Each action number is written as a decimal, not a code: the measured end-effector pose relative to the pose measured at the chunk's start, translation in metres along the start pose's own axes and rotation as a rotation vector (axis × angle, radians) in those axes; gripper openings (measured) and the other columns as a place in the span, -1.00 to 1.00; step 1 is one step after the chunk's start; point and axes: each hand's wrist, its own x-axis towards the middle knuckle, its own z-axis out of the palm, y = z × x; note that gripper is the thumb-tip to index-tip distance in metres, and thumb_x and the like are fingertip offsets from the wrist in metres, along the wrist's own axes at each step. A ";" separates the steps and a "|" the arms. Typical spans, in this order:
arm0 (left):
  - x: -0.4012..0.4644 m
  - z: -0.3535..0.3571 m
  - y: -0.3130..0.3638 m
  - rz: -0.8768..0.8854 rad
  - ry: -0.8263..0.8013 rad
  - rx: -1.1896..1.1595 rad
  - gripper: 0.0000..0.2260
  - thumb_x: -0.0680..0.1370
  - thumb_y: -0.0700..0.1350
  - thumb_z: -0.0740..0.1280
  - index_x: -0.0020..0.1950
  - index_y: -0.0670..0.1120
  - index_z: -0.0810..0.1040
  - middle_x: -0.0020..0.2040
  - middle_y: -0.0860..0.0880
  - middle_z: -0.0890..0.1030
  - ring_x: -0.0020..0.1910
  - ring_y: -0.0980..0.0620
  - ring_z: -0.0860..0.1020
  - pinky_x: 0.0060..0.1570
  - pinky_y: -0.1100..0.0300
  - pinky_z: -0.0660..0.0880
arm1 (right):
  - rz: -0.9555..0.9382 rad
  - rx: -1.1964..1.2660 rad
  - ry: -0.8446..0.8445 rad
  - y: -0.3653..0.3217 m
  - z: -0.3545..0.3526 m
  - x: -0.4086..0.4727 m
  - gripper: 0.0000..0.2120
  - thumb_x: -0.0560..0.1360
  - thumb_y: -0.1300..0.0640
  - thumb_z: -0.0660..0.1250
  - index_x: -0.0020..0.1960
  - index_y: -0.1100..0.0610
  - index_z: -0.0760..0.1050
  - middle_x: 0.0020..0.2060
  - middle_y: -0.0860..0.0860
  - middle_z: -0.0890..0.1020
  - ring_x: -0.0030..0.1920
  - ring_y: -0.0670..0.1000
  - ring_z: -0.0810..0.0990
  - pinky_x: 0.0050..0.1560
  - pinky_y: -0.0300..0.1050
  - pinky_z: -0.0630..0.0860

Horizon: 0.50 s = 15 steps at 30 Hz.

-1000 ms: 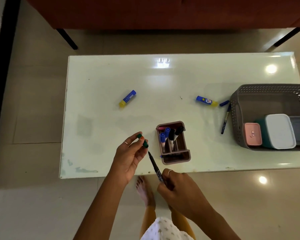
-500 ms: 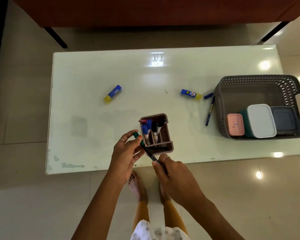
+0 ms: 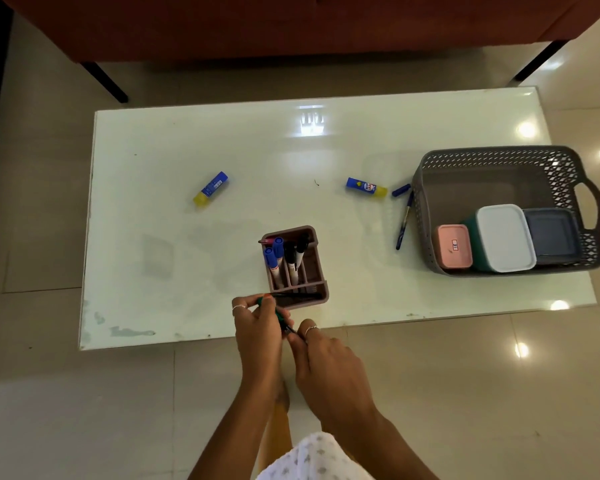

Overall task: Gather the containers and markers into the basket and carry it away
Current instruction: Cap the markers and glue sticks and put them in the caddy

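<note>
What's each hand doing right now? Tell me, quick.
Left hand: closed on the green cap.
Right hand: closed on the pen.

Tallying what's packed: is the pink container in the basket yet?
Yes. The pink container sits inside the basket, lid on, beside the white-lidded one.

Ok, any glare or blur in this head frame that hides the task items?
Head view: ceiling-light glare spots on the glossy table near its far and right edges and on the floor, none over the items. Wide-angle bend curves the table edges. The marker between the left hand and right hand is soft and mostly covered; the basket reads clearly.
</note>
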 end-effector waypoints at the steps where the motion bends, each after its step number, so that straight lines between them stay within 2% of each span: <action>1: -0.002 -0.002 -0.005 -0.016 0.042 0.013 -0.94 0.58 -0.20 0.20 0.01 -0.06 0.43 -0.45 -0.04 0.56 -0.48 0.07 0.51 -0.47 0.19 0.46 | 0.015 0.016 -0.032 -0.001 0.003 -0.003 -0.65 0.62 -0.13 -0.07 0.20 0.03 0.34 -0.24 -0.11 0.46 -0.28 -0.06 0.48 -0.15 -0.13 0.55; 3: -0.006 -0.007 -0.015 -0.024 0.105 0.077 -0.94 0.58 -0.17 0.20 0.04 -0.07 0.42 -0.34 -0.13 0.55 -0.43 0.01 0.49 -0.45 0.19 0.44 | 0.038 0.031 -0.073 -0.002 0.007 -0.008 -0.64 0.62 -0.13 -0.07 0.19 0.03 0.37 -0.17 -0.08 0.50 -0.20 -0.05 0.49 -0.04 -0.11 0.57; 5: -0.008 -0.010 -0.022 -0.008 0.138 0.118 -0.94 0.59 -0.17 0.21 0.05 -0.09 0.42 -0.28 -0.16 0.53 -0.39 -0.01 0.49 -0.40 0.19 0.43 | 0.050 0.047 -0.084 -0.002 0.011 -0.012 -0.63 0.62 -0.12 -0.06 0.19 0.04 0.39 -0.11 -0.05 0.54 -0.20 -0.07 0.46 -0.07 -0.18 0.51; 8: -0.010 -0.013 -0.025 0.013 0.138 0.142 -0.95 0.58 -0.21 0.21 0.03 -0.11 0.42 -0.28 -0.15 0.52 -0.38 -0.01 0.48 -0.39 0.20 0.41 | 0.082 0.077 -0.093 -0.007 0.011 -0.017 -0.64 0.63 -0.09 -0.04 0.23 0.06 0.39 -0.03 -0.03 0.56 -0.13 -0.07 0.47 -0.03 -0.20 0.50; 11: -0.009 -0.014 -0.023 0.008 0.121 0.137 -0.94 0.57 -0.22 0.21 0.02 -0.10 0.42 -0.35 -0.13 0.50 -0.42 0.00 0.45 -0.41 0.19 0.39 | 0.141 0.094 -0.114 -0.012 0.011 -0.019 -0.68 0.64 -0.04 -0.02 0.24 0.07 0.39 0.15 0.03 0.56 0.19 0.04 0.51 0.19 -0.15 0.46; 12: -0.008 -0.014 -0.022 0.007 0.117 0.131 -0.93 0.56 -0.22 0.20 0.02 -0.09 0.42 -0.35 -0.13 0.50 -0.43 0.00 0.45 -0.42 0.18 0.38 | 0.151 0.101 -0.113 -0.013 0.012 -0.019 -0.70 0.64 -0.02 -0.01 0.22 0.08 0.39 0.14 0.03 0.57 0.18 0.04 0.51 0.21 -0.15 0.45; 13: -0.008 -0.013 -0.020 0.009 0.115 0.128 -0.93 0.56 -0.23 0.20 0.01 -0.09 0.42 -0.36 -0.13 0.50 -0.43 0.00 0.44 -0.42 0.18 0.39 | 0.152 0.116 -0.103 -0.014 0.013 -0.018 -0.71 0.64 -0.01 0.00 0.20 0.08 0.40 0.08 0.02 0.58 0.08 0.02 0.53 0.17 -0.15 0.46; 15: -0.007 -0.013 -0.018 0.021 0.115 0.137 -0.92 0.56 -0.23 0.20 0.01 -0.10 0.42 -0.36 -0.15 0.50 -0.43 -0.02 0.45 -0.41 0.18 0.40 | 0.144 0.150 -0.079 -0.014 0.016 -0.016 -0.73 0.64 0.00 0.01 0.17 0.08 0.41 -0.03 0.01 0.61 -0.14 -0.03 0.51 -0.04 -0.21 0.48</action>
